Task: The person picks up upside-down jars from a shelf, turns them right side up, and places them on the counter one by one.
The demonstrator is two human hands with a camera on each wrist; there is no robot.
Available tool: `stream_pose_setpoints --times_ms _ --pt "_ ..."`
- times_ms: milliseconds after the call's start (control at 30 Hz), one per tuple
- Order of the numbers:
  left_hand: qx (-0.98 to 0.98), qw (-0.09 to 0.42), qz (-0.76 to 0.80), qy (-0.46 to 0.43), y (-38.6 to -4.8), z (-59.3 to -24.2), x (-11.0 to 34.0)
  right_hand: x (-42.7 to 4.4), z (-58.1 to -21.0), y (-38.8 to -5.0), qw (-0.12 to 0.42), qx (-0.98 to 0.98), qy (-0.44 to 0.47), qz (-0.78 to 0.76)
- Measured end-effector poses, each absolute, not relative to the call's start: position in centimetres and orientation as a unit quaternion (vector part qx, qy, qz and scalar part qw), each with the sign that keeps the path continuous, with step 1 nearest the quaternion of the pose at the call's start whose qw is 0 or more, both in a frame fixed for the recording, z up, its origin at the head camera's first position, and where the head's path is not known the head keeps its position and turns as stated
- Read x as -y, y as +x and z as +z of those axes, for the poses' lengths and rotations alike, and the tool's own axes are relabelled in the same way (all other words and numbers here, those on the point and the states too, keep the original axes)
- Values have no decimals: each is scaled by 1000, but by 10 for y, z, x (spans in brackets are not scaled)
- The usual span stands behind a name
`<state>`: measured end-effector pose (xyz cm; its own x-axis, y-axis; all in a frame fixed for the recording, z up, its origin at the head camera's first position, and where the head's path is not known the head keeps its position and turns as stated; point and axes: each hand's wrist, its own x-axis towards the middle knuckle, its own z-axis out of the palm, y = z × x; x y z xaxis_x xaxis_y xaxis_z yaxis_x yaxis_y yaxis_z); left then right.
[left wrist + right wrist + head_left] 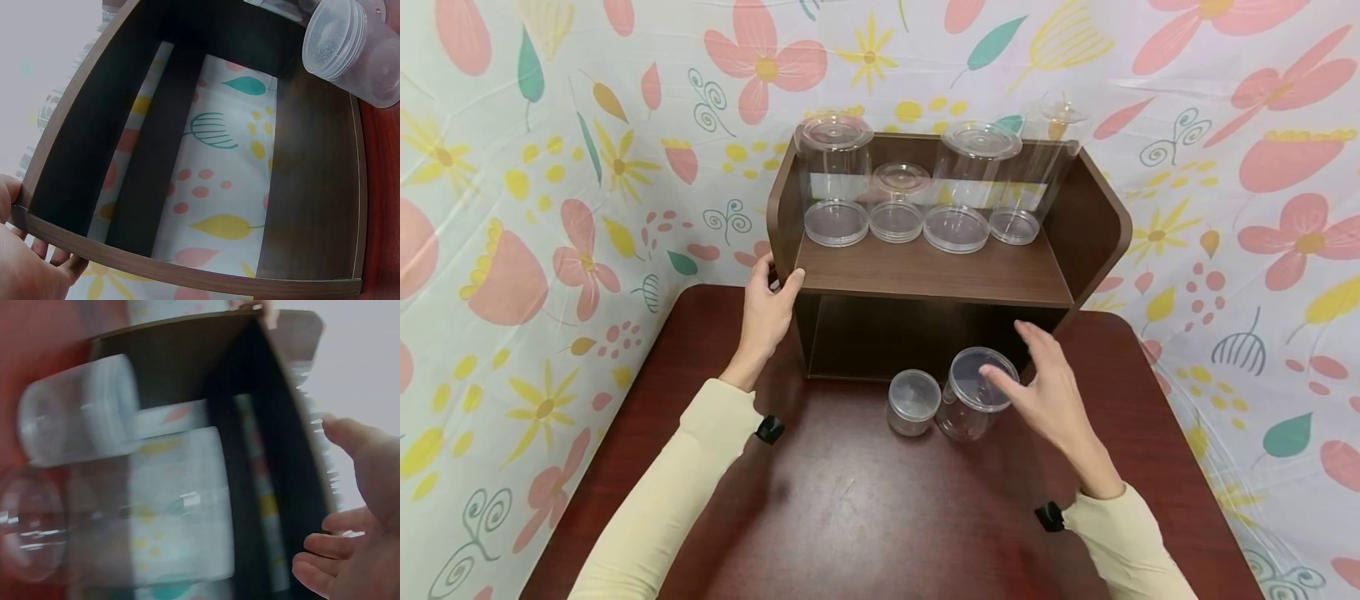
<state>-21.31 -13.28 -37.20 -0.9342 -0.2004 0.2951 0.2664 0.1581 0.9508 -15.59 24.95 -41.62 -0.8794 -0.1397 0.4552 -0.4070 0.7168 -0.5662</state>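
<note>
Two hands point(767, 312) point(1051, 396) flank one shelf point(925, 277) and six jars point(913, 398).

In the right wrist view, blur softens the short jar point(75, 415) and tall jar point(169, 519) across from the fingers of the right hand point(375, 515), itself cropped, while head-on the side panel point(784, 208) partly hides the left hand point(767, 312).
</note>
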Motion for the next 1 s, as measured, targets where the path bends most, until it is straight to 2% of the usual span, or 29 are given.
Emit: stream_pose_setpoints --times_ms 167,267,567,1000 --pt "734 182 -654 -27 -225 -388 137 -247 -382 -157 276 865 130 398" --pt "734 184 -653 -31 -226 -390 139 -243 -359 -160 301 843 108 433" --pt "740 188 -645 -31 -225 -390 140 -228 -298 -185 321 800 92 498" --pt "736 190 -649 -32 -226 -391 140 -223 -235 -247 333 819 -10 468"
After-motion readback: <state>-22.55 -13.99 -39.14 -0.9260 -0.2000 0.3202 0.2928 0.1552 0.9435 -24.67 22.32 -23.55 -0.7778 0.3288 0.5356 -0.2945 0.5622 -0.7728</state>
